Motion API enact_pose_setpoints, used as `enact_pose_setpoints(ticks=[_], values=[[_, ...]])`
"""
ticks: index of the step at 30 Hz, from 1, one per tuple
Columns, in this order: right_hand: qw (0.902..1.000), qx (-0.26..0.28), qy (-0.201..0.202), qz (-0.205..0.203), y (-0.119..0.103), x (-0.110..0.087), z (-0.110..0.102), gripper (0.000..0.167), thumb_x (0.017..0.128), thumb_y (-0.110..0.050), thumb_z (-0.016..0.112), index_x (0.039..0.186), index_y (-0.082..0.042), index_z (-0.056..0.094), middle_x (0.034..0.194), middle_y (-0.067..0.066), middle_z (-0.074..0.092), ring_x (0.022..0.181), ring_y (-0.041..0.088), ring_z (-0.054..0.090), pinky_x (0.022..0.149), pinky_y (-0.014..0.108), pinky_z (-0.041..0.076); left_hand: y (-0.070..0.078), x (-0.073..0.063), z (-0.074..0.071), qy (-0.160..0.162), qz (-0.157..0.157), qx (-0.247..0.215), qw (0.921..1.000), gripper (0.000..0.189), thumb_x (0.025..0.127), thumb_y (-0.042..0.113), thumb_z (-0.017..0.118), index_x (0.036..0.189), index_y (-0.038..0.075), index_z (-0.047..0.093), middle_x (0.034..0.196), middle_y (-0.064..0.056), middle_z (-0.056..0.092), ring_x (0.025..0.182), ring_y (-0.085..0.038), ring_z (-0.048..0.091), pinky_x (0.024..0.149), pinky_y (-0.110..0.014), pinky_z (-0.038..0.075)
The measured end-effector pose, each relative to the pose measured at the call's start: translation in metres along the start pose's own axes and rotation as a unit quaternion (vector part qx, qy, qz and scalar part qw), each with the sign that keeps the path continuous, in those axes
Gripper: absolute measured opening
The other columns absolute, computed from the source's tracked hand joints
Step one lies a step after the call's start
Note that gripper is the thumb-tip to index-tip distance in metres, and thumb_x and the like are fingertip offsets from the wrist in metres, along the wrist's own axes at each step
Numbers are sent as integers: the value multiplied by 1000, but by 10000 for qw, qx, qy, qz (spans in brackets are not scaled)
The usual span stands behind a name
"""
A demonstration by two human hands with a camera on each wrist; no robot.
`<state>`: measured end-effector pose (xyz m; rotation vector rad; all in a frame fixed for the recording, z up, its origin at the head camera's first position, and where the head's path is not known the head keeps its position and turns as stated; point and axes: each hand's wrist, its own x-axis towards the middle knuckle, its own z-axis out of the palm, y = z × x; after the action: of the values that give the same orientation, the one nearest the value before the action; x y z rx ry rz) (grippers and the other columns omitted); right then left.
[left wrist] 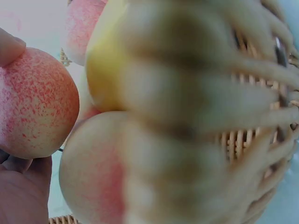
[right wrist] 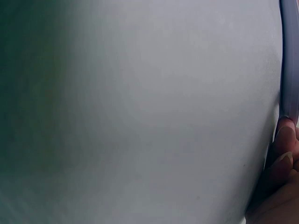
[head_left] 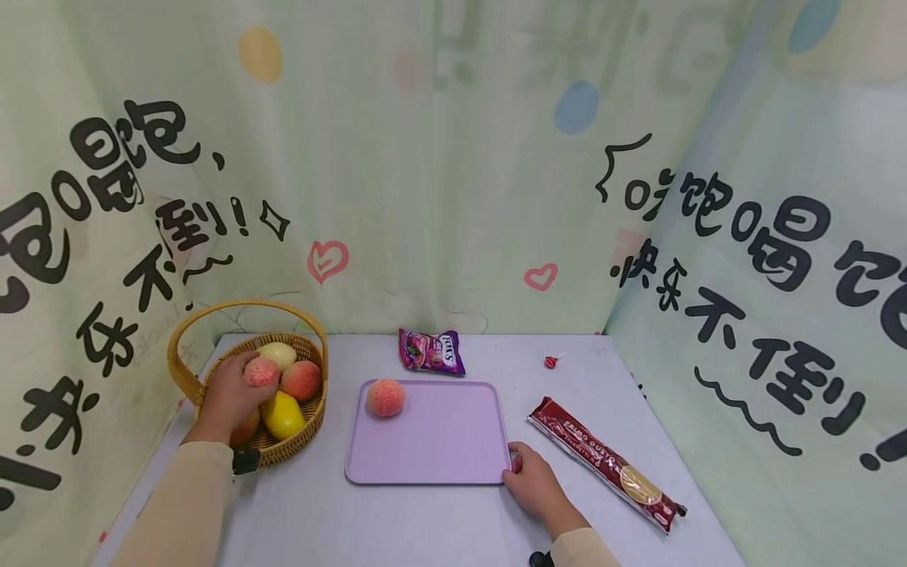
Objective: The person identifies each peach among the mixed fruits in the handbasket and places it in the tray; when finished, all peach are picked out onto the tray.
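Observation:
At the left, my left hand (head_left: 230,394) reaches into a wicker basket (head_left: 301,447) and grips a speckled pink peach (head_left: 260,372). In the left wrist view the peach (left wrist: 37,105) sits between thumb and fingers, beside other fruit and the blurred basket rim (left wrist: 177,107). Around it in the basket are a redder peach (head_left: 301,380), a yellow fruit (head_left: 283,417) and a pale yellow one (head_left: 279,354). My right hand (head_left: 534,484) holds the right edge of a purple tray (head_left: 439,445) near its front corner. Another speckled peach (head_left: 386,398) lies on the tray's back left.
Behind the tray lies a purple snack bag (head_left: 431,352). A small red lollipop (head_left: 550,362) is at the back right. A long dark red packet (head_left: 605,465) lies slantwise right of my right hand. The basket's tall handle (head_left: 248,302) arches over the fruit. Printed curtains enclose the table.

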<state>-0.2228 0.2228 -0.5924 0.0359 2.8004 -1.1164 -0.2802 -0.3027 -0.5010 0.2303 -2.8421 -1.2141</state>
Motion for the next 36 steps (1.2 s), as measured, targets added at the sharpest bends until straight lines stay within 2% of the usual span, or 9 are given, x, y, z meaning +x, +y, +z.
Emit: enact_pose_setpoints(ticks=[6, 12, 19, 29, 36], values=[[10000, 31, -27, 71, -1, 0, 1, 54, 87, -9, 69, 138, 5, 55, 82, 2, 54, 74, 16, 49, 64, 30, 42, 6, -3, -1, 64, -30, -96, 9999, 88, 91, 29, 77, 159, 0, 28, 159, -32, 29, 138, -51, 36, 113, -69, 36], [10000, 31, 12, 49, -1, -1, 0, 53, 87, -9, 69, 137, 5, 56, 81, 2, 54, 73, 16, 49, 63, 28, 42, 7, -4, -2, 217, 188, -53, 9996, 86, 91, 28, 76, 158, 0, 30, 159, -31, 31, 137, -51, 37, 113, -69, 36], [10000, 24, -12, 79, -2, -2, -1, 53, 88, -9, 69, 138, 4, 56, 82, 2, 54, 73, 16, 49, 64, 29, 41, 15, -6, -6, 338, 322, -178, 9988, 86, 90, 30, 77, 157, 1, 32, 157, -30, 33, 137, -49, 38, 114, -68, 35], [9999, 4, -27, 104, -4, -2, -1, 54, 88, -9, 69, 138, 4, 55, 82, 2, 55, 73, 16, 49, 65, 29, 42, 27, -8, -7, 321, 435, -121, 9985, 87, 89, 34, 78, 158, 5, 34, 159, -27, 32, 138, -49, 38, 112, -69, 37], [9999, -32, -33, 93, -5, -3, -2, 54, 88, -10, 69, 139, 4, 55, 82, 2, 55, 74, 16, 50, 65, 30, 43, 34, -15, -4, 318, 485, -307, 9978, 89, 88, 40, 80, 157, 7, 37, 159, -25, 34, 136, -47, 40, 112, -68, 38]])
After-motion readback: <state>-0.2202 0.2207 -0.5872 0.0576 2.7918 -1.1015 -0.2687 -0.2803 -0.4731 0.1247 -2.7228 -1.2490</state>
